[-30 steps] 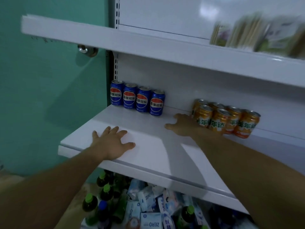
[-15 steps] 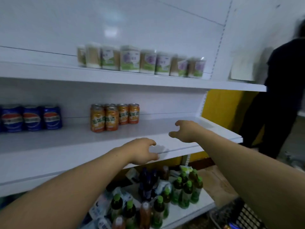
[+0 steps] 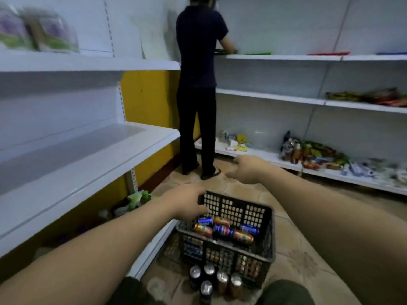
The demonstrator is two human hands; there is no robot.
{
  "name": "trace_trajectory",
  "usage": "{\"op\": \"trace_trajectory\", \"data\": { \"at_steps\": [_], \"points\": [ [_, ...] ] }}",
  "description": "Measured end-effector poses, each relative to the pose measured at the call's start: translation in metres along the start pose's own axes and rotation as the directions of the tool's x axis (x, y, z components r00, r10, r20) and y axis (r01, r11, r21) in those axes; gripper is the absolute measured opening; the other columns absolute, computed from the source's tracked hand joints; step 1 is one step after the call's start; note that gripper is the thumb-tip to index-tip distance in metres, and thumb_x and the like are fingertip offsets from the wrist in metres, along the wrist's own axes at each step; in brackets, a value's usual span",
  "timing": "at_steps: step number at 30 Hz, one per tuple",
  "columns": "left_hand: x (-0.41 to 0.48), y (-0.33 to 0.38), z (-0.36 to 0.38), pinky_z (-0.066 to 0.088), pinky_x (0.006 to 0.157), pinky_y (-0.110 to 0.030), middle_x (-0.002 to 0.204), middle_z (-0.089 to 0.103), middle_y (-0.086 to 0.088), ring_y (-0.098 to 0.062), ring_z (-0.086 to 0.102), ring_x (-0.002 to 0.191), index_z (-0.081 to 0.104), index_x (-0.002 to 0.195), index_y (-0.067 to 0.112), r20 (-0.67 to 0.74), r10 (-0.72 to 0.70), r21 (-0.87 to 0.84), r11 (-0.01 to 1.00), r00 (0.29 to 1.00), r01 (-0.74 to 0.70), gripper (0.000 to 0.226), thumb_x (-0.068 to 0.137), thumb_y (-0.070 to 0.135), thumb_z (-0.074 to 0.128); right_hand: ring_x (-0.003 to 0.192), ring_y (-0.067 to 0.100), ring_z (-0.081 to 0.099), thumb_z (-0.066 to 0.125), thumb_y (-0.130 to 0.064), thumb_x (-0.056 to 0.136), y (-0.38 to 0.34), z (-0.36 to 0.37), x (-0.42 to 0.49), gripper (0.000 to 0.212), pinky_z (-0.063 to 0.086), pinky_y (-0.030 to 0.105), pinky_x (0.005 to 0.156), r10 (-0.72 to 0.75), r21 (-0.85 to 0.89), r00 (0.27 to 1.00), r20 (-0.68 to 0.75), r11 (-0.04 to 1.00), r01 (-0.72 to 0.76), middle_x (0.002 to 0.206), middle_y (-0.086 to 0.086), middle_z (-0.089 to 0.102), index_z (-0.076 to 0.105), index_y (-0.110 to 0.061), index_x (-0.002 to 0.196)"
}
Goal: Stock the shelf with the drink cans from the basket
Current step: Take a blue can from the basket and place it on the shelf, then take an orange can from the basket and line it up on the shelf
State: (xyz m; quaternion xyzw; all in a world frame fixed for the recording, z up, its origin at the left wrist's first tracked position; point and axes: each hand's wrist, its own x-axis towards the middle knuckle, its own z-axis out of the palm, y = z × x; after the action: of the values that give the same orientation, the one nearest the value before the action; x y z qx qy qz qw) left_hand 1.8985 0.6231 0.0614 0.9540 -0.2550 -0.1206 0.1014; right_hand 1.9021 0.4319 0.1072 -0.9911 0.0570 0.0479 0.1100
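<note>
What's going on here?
A person faces a black basket on the floor holding blue and orange cans. The left hand is at its far left corner; whether it grips anything is unclear. The right hand hovers open beyond it. Five upright cans stand in front. Another person stands at the far shelves.

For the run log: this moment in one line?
stage: reach for cans | left hand: over basket rim | right hand: open, beyond basket | cans: lying in basket
</note>
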Motion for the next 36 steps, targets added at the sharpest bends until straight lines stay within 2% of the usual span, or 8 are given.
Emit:
{"op": "trace_trajectory", "data": {
  "at_steps": [4, 7, 9, 12, 22, 25, 29, 36],
  "points": [
    [0.04, 0.006, 0.028, 0.045, 0.097, -0.035, 0.136, 0.051, 0.001, -0.019, 0.051, 0.119, 0.047, 0.135, 0.024, 0.086, 0.063, -0.019, 0.998, 0.994, -0.062, 0.058, 0.085, 0.049, 0.06, 0.131, 0.027, 0.044, 0.054, -0.055, 0.091, 0.036, 0.025, 0.002, 0.068, 0.039, 0.04, 0.105, 0.139, 0.046, 0.99, 0.016, 0.989, -0.14, 0.147, 0.006, 0.045, 0.038, -0.019, 0.146],
    [0.068, 0.01, 0.053, 0.048, 0.086, -0.033, 0.119, 0.056, 0.005, -0.016, 0.054, 0.103, 0.055, 0.123, 0.026, 0.156, 0.104, -0.045, 0.994, 0.982, -0.099, 0.047, 0.082, 0.05, 0.062, 0.129, 0.026, 0.046, 0.054, -0.057, 0.09, 0.06, 0.048, 0.014, 0.068, 0.04, 0.036, 0.099, 0.214, 0.078, 0.977, 0.029, 0.973, -0.215, 0.146, 0.004, 0.046, 0.038, -0.021, 0.146],
    [0.089, 0.009, 0.073, 0.046, 0.091, -0.033, 0.124, 0.054, 0.003, -0.017, 0.053, 0.108, 0.052, 0.129, 0.027, 0.206, 0.123, -0.06, 0.992, 0.971, -0.113, 0.053, 0.082, 0.049, 0.062, 0.124, 0.025, 0.049, 0.055, -0.055, 0.091, 0.076, 0.069, 0.025, 0.066, 0.041, 0.033, 0.093, 0.241, 0.111, 0.969, 0.049, 0.963, -0.245, 0.143, 0.005, 0.049, 0.04, -0.019, 0.144],
    [0.12, 0.003, 0.103, 0.046, 0.095, -0.034, 0.131, 0.053, 0.001, -0.018, 0.053, 0.113, 0.047, 0.134, 0.027, 0.299, 0.105, -0.089, 0.993, 0.948, -0.082, 0.054, 0.085, 0.047, 0.061, 0.103, 0.021, 0.057, 0.055, -0.05, 0.092, 0.1, 0.105, 0.045, 0.052, 0.049, 0.032, 0.084, 0.289, 0.13, 0.949, 0.123, 0.944, -0.304, 0.124, 0.005, 0.06, 0.049, -0.017, 0.133],
    [0.252, -0.034, 0.196, 0.048, 0.092, -0.035, 0.12, 0.059, 0.004, -0.015, 0.056, 0.105, 0.054, 0.123, 0.025, 0.453, 0.045, -0.151, 0.988, 0.89, 0.027, 0.041, 0.087, 0.041, 0.061, 0.094, 0.018, 0.06, 0.053, -0.054, 0.091, 0.182, 0.227, 0.145, 0.053, 0.053, 0.034, 0.083, 0.373, 0.158, 0.85, 0.371, 0.877, -0.454, 0.111, 0.004, 0.062, 0.05, -0.02, 0.131],
    [0.305, -0.043, 0.241, 0.049, 0.091, -0.036, 0.124, 0.058, 0.003, -0.016, 0.057, 0.103, 0.052, 0.128, 0.025, 0.489, 0.016, -0.185, 0.979, 0.872, 0.086, 0.045, 0.087, 0.042, 0.06, 0.099, 0.018, 0.057, 0.052, -0.048, 0.094, 0.209, 0.273, 0.182, 0.054, 0.049, 0.032, 0.086, 0.379, 0.166, 0.818, 0.432, 0.859, -0.485, 0.12, 0.006, 0.06, 0.044, -0.018, 0.138],
    [0.366, -0.054, 0.315, 0.051, 0.087, -0.033, 0.135, 0.052, -0.004, -0.021, 0.059, 0.105, 0.037, 0.143, 0.022, 0.583, -0.03, -0.181, 0.969, 0.812, 0.166, 0.06, 0.09, 0.043, 0.057, 0.096, 0.016, 0.052, 0.053, -0.042, 0.096, 0.245, 0.344, 0.222, 0.042, 0.043, 0.03, 0.085, 0.356, 0.217, 0.782, 0.512, 0.827, -0.519, 0.115, 0.004, 0.058, 0.048, -0.019, 0.131],
    [0.426, -0.071, 0.436, 0.044, 0.1, -0.038, 0.145, 0.043, -0.008, -0.026, 0.05, 0.122, 0.031, 0.147, 0.019, 0.745, 0.02, -0.122, 0.987, 0.667, 0.106, 0.069, 0.089, 0.045, 0.059, 0.092, 0.015, 0.054, 0.055, -0.041, 0.094, 0.288, 0.48, 0.261, 0.027, 0.043, 0.032, 0.08, 0.307, 0.224, 0.697, 0.647, 0.798, -0.56, 0.111, 0.003, 0.061, 0.055, -0.025, 0.116]
  ]
}}
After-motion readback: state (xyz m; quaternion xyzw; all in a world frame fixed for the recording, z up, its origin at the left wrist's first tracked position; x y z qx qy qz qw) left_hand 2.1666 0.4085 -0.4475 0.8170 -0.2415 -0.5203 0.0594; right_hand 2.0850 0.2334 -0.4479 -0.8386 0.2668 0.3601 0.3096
